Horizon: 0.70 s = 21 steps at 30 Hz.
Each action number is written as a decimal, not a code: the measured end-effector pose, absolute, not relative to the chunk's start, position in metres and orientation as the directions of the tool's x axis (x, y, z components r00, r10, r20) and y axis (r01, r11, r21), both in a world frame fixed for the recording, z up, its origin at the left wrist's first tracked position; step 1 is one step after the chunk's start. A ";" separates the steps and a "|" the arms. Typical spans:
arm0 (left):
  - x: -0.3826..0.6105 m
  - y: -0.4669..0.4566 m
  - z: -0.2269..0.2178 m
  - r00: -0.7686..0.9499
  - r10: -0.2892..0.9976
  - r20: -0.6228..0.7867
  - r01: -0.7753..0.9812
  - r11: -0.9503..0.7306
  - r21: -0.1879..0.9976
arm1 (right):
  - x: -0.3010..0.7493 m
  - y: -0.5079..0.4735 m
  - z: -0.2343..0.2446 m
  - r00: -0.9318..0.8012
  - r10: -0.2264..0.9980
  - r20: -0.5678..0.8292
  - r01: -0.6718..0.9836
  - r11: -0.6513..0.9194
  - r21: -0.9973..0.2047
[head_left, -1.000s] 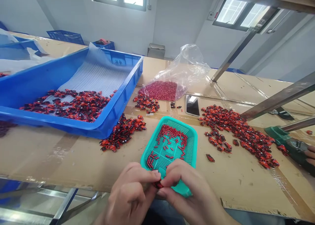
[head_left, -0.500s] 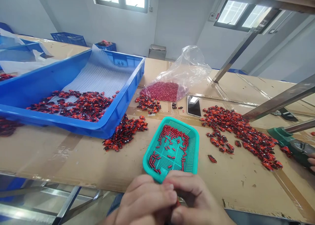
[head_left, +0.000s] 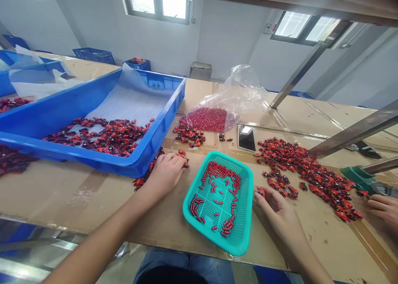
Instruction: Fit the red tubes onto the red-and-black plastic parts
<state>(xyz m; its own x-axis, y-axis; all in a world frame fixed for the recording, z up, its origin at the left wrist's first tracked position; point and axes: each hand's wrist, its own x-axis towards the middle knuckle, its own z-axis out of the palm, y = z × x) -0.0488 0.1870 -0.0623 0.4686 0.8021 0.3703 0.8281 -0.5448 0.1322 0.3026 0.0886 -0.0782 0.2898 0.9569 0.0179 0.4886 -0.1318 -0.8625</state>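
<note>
My left hand (head_left: 166, 171) reaches over a pile of red-and-black plastic pieces (head_left: 141, 182) beside the blue tray. Its fingers are bent down and close together, and whatever they hold, if anything, is hidden. My right hand (head_left: 280, 207) is low over the table, just right of the green basket (head_left: 248, 230). Between its thumb and fingers is a small red-and-black plastic piece (head_left: 260, 191). Short dark-red tubes (head_left: 219, 168) lie in the basket, mostly along its far end and sides.
A blue tray (head_left: 124, 159) at left holds many red-and-black pieces on white foam. A clear bag of red tubes (head_left: 207, 119), a phone (head_left: 246, 138) and a large pile of pieces (head_left: 298, 163) lie beyond. Metal posts (head_left: 357, 130) stand at right, near another person's hand (head_left: 384, 207).
My hands were together at the basket's near edge and have parted. The left moved to the pile by the tray, the right to the basket's right side, where it now pinches a piece.
</note>
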 end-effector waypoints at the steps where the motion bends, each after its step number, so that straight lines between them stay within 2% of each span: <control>1: -0.045 0.191 -0.064 0.487 0.803 0.342 0.830 -0.548 0.103 | 0.308 0.093 -0.079 0.293 0.955 0.040 0.538 -0.130 -0.833; 5: -0.037 0.202 -0.065 0.533 0.806 0.258 0.831 -0.556 0.021 | 0.341 0.114 -0.083 0.327 0.925 0.195 0.743 -0.123 -0.658; 8: -0.035 0.204 -0.067 0.512 0.824 0.242 0.848 -0.529 0.009 | 0.357 0.121 -0.081 0.313 0.890 0.333 0.845 -0.100 -0.525; 10: -0.035 0.203 -0.069 0.488 0.837 0.248 0.859 -0.511 0.034 | 0.354 0.119 -0.074 0.249 0.876 0.414 0.890 -0.038 -0.454; 12: -0.035 0.202 -0.071 0.466 0.844 0.264 0.861 -0.502 0.084 | 0.336 0.113 -0.064 0.108 0.883 0.457 0.915 0.091 -0.393; 14: -0.035 0.200 -0.070 0.447 0.847 0.287 0.850 -0.502 0.159 | 0.309 0.109 -0.054 -0.102 0.892 0.440 0.900 0.271 -0.342; 17: -0.038 0.197 -0.062 0.418 0.846 0.331 0.798 -0.516 0.312 | 0.263 0.111 -0.044 -0.390 0.856 0.340 0.828 0.487 -0.277; 21: -0.043 0.181 -0.047 0.346 0.859 0.378 0.648 -0.510 0.566 | 0.224 0.126 -0.043 -0.541 0.821 0.183 0.800 0.570 -0.188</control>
